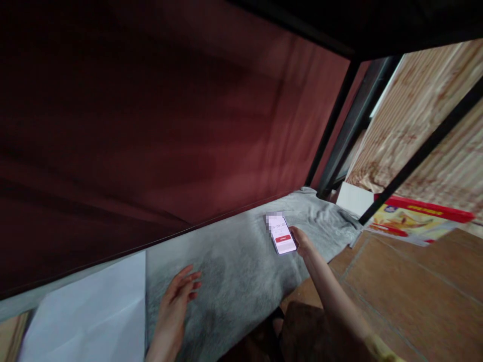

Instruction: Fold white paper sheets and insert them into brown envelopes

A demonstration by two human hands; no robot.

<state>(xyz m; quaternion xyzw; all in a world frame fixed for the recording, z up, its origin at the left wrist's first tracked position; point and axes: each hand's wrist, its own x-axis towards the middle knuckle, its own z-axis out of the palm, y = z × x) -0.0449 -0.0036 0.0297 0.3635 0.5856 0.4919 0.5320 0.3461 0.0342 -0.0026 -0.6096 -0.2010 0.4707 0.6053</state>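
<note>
My right hand (301,240) grips a smartphone (281,235) by its right edge. The lit screen is pale with a red button and digits near its upper part; the top of the phone is pixelated. Below the phone lies a grey cloth (234,256) spread over a low surface. My left hand (181,291) hovers over the cloth at lower left, fingers apart and slightly curled, holding nothing. Left of it a white sheet of paper (94,306) with faint creases lies flat.
A dark red fabric panel (211,130) rises behind the cloth. Black frame bars (332,125) stand at the right. Beyond them are a white box (354,198), a red and yellow printed package (415,221), a striped curtain-like cloth (430,120) and a brown tiled floor (407,281).
</note>
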